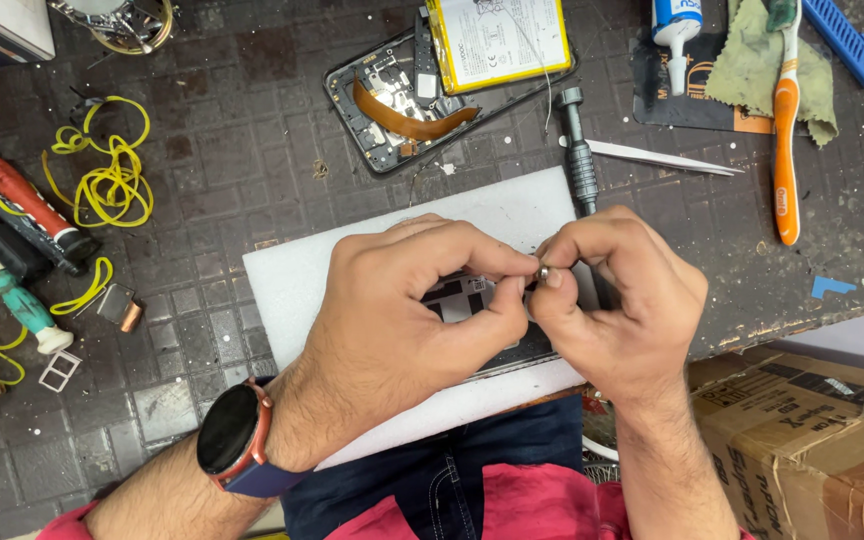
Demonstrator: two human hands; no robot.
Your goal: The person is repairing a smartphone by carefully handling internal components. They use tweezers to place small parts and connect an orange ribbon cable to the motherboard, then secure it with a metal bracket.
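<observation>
Your hands meet at the near edge of the dark gridded work mat, over a white foam pad that overhangs toward your lap. Your left hand and right hand pinch one tiny silver metal part between their fingertips, above a flat dark phone part lying on the pad; its shape is mostly hidden. Just beyond stands a black screwdriver, then white tweezers. Farther off lies an opened black phone frame. The mat's left side is crowded with tools.
</observation>
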